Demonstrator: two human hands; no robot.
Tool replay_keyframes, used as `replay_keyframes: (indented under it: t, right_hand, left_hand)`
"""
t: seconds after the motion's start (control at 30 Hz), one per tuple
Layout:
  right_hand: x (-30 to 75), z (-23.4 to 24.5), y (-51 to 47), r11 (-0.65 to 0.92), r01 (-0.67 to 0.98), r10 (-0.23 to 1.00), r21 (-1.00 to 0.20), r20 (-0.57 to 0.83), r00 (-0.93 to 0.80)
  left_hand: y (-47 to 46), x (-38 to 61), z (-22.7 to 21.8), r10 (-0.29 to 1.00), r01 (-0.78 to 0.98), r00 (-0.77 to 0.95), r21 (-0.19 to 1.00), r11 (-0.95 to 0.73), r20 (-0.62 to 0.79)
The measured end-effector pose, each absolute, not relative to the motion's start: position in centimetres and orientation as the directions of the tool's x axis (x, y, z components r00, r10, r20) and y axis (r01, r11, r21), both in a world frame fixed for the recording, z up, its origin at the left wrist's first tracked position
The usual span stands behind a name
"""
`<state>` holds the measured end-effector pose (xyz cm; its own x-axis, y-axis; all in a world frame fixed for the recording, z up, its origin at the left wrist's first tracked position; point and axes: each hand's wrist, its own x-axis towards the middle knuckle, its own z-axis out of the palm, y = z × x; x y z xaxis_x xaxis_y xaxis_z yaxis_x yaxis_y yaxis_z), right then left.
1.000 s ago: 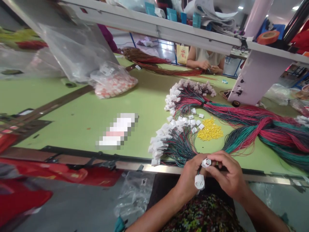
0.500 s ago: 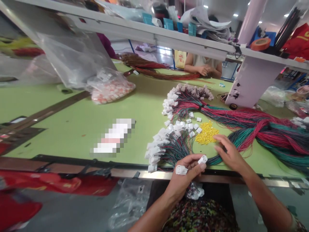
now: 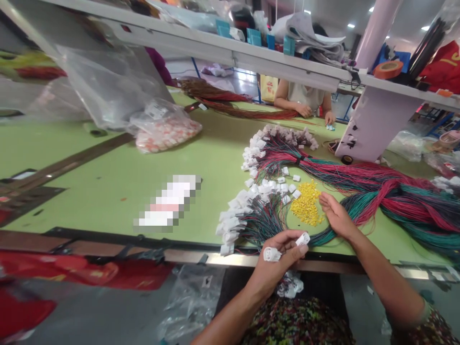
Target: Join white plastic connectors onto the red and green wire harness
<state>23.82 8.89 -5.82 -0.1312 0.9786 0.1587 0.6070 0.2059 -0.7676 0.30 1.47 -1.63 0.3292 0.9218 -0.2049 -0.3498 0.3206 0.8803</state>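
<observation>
My left hand (image 3: 283, 249) is closed around white plastic connectors; one white connector (image 3: 303, 239) shows at the fingertips and a second one (image 3: 272, 254) by the back of the hand. More white connectors on wires (image 3: 290, 284) hang below that hand, over my lap. My right hand (image 3: 336, 214) has its fingers stretched out at the right edge of a pile of small yellow pieces (image 3: 307, 203). Nothing shows in it. Left of the pile lies a wire bundle (image 3: 265, 216) with white connectors (image 3: 233, 221) on its ends.
Behind the pile lies a larger bundle of red, green and black wires (image 3: 345, 173). A clear bag of orange and white parts (image 3: 168, 130) and a blurred-out white item (image 3: 168, 201) lie on the green table (image 3: 108, 189). A shelf (image 3: 287, 70) spans above. A co-worker (image 3: 305, 98) sits across.
My right hand has shifted slightly up to the pile's edge, and the yellow pieces are spread further toward me. My left hand stays nearly still. The co-worker's hands have moved apart.
</observation>
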Motion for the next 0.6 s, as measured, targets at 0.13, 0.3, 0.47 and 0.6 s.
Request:
replay_keyframes:
  t: [0.13,0.3,0.47,0.6]
  right_hand:
    - [24.7,-4.4,7.2,0.200,0.664,0.980,-0.720,0.160,-0.121]
    - [24.9,-3.0,4.9,0.225,0.756,0.974,-0.615,0.163,-0.157]
    - [24.1,-2.4,3.9,0.380,0.754,0.924,-0.537,0.173,-0.342]
    - [23.5,-2.1,4.9,0.562,0.650,0.815,-0.512,0.208,-0.541]
  left_hand:
    - [1.5,0.0,-1.9,0.918,-0.357,0.339,0.875,0.326,-0.204]
    - [1.4,-0.1,-2.0,0.912,-0.352,0.341,0.868,0.350,-0.230]
    - [1.4,-0.1,-1.9,0.893,-0.345,0.368,0.853,0.391,-0.261]
    - [1.5,-0.1,-1.9,0.897,-0.329,0.359,0.864,0.381,-0.259]
